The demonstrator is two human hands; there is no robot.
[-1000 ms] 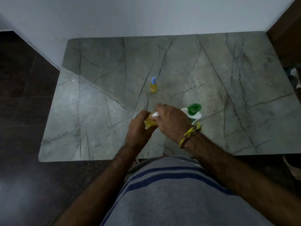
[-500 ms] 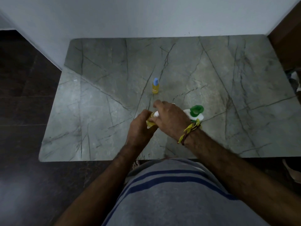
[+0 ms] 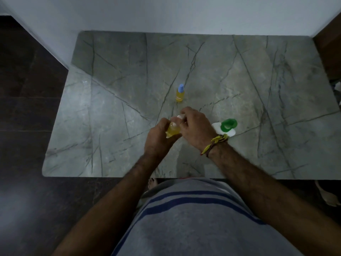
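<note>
The left hand [image 3: 158,137] has its grip wrapped round the small yellow bottle [image 3: 173,129], over the near middle of the bench [image 3: 110,145]. Farther away stands another yellow bottle with a blue cap [image 3: 180,93]. The right hand [image 3: 196,126] has its grip pinching the white cap [image 3: 180,116] on the held bottle. That bottle looks light, smooth and maybe slippery, so hold its body tight and turn only the cap. At the right lies a white thing with a green ring [image 3: 224,127].

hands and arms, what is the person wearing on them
Both arms are bare, no sleeves. The right hand has a braided thread wristband at its wrist, yellow with dark strands and loose yellow ends. The left hand wears nothing visible.
</note>
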